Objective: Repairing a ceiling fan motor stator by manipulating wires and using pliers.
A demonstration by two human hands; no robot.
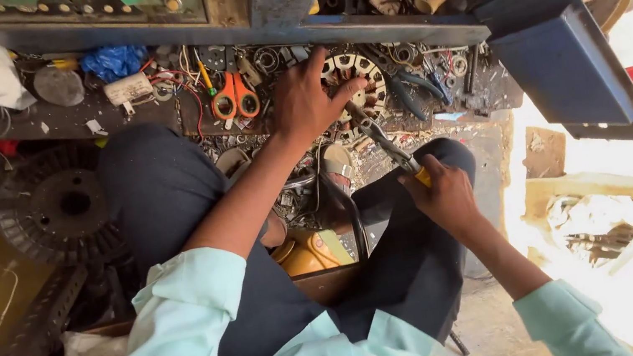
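1. Stator (360, 88), a round metal ring with slots around it, lies on the cluttered floor under the edge of a blue bench (569, 62). It sits at about 1 o'clock from the person's knees.
2. Left hand (303, 104) rests on the stator's left rim, fingers spread wide and pressing down rather than closed around anything.
3. Right hand (447, 198) is closed on the yellow grip of pliers (383, 142). Their nose points toward 11 o'clock and reaches the stator's lower edge.
4. Handling, as a judgement: the stator looks like stacked steel, so heavy for its size, rigid and not fragile. Its slotted edges may be sharp. The outer rim is the safest place to hold it, with fingers kept out of the slots.
5. The pliers look stiff and light; the yellow grip gives a sure hold.
6. Orange scissors (235, 96) lie at 9 o'clock from the stator, just beside the left hand. Blue-handled pliers (413, 91) lie at 3 o'clock.
7. Containers: an open slot in the bench, at 12 o'clock from the stator, holds small parts and tape rolls too dark to sort out. A yellow tub (307, 254) between the legs shows only its rim; I cannot tell its contents.
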